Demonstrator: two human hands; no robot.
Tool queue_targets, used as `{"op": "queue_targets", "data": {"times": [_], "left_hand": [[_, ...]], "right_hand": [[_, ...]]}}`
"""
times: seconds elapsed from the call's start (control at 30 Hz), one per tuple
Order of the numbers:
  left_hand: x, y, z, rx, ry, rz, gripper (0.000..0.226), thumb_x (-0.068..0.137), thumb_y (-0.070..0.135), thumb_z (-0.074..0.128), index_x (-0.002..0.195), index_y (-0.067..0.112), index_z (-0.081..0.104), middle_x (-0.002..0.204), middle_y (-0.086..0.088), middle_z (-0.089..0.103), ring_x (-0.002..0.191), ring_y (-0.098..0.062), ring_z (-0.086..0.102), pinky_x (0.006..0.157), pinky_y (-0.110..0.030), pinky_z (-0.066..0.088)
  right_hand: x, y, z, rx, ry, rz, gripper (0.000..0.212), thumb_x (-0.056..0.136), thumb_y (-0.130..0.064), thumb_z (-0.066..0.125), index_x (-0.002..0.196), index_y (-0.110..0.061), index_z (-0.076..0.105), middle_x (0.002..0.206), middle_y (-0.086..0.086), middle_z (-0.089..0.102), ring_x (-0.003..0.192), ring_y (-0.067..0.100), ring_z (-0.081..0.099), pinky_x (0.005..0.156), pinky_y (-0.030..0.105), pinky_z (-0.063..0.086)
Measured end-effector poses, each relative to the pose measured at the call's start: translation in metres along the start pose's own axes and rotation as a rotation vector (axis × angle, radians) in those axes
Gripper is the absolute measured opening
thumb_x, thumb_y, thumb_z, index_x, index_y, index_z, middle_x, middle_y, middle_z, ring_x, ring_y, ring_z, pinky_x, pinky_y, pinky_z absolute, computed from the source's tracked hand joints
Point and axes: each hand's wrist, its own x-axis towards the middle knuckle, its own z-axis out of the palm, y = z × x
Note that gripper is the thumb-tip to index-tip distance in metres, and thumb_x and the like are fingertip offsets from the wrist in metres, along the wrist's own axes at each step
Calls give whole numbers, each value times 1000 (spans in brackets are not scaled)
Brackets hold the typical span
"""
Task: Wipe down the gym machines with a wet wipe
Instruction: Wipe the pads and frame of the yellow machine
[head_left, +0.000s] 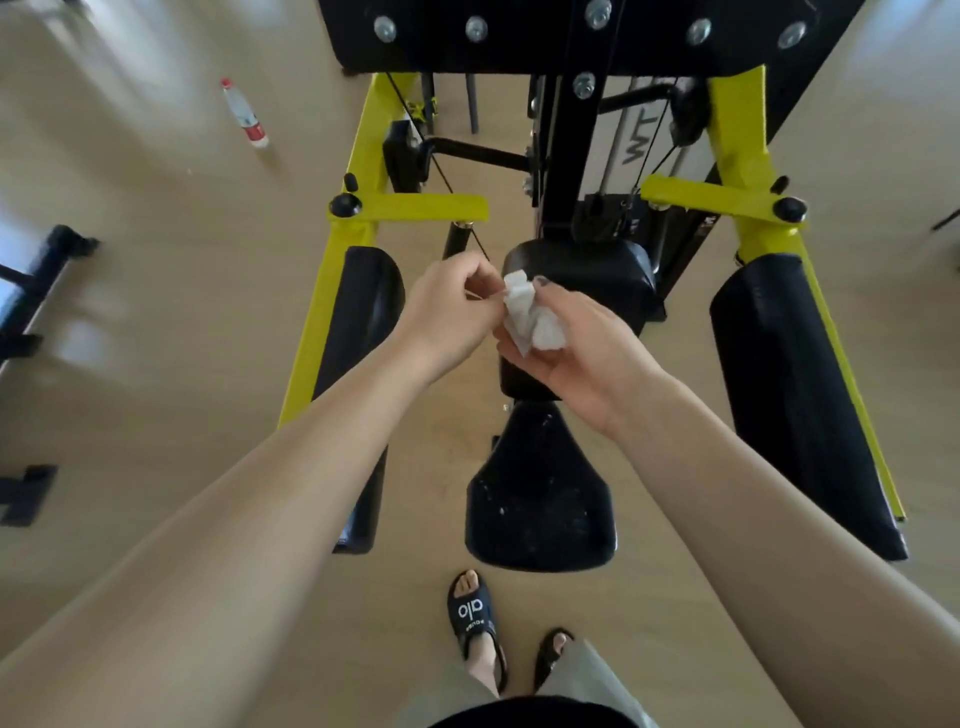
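Both hands meet above the machine's black seat (540, 499): the right hand (576, 353) cradles a crumpled wet wipe (532, 319), the left hand (452, 306) at its nine o'clock, fingers pinching its edge.

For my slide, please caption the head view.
Both hands hold a crumpled wet wipe above the machine's black seat.

Views: one, head-worn wide-angle camera
Facing: forward and steeply down
Near edge: person's feet on the floor (156, 291)
Centre: machine seat (540, 499), close below
Far edge: machine's black top frame (519, 47)
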Motion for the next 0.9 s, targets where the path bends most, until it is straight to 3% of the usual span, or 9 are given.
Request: {"op": "queue_targets", "data": {"times": [0.13,0.27,0.43,0.53,0.67,0.77,0.9], "left_hand": [[-31,8,37,-194,-96,-161,8,97,21,59,104,19,62,104,-3,69,98,-16,67,87,-38,60],[-73,0,77,-317,-230,-216,26,100,40,59,118,22,61,113,3,66,104,-9,67,88,-27,60],[-107,-32,113,-270,-167,-289,12,99,23,63,108,15,63,107,-5,69,97,-15,69,75,-24,61],[-118,-43,126,-253,-199,-341,11,98,22,62,104,13,62,103,-8,69,95,-20,71,79,-31,62],[-127,-69,141,-225,-216,-343,5,97,20,62,99,17,64,98,-11,69,92,-26,70,87,-46,59],[-131,-100,153,-281,-276,-343,8,100,19,60,104,17,66,99,-7,71,91,-19,73,86,-41,61],[-132,-157,172,-228,-175,-375,28,104,24,50,131,24,57,118,5,66,102,-10,67,94,-35,56]], "right_hand": [[-20,20,-40,-56,81,24,23,102,-18,60,119,-3,62,121,15,69,111,27,71,97,45,58],[-32,52,-76,-246,188,67,19,102,-29,60,113,-13,64,112,9,71,106,24,70,99,44,57],[-42,93,-103,-288,307,113,12,98,-30,65,99,-20,70,99,6,75,101,24,71,101,46,54],[-46,114,-116,-299,365,78,18,97,-33,64,101,-16,68,99,9,76,100,28,72,98,47,56],[-46,143,-138,-132,255,133,21,96,-21,69,111,-9,60,107,14,74,100,27,74,92,41,60],[-32,171,-155,-101,181,153,23,95,-8,67,118,-4,65,112,18,74,100,27,74,86,36,61],[-2,215,-180,-335,503,29,19,88,-9,65,103,-17,74,94,4,76,88,22,72,76,32,60]]}}
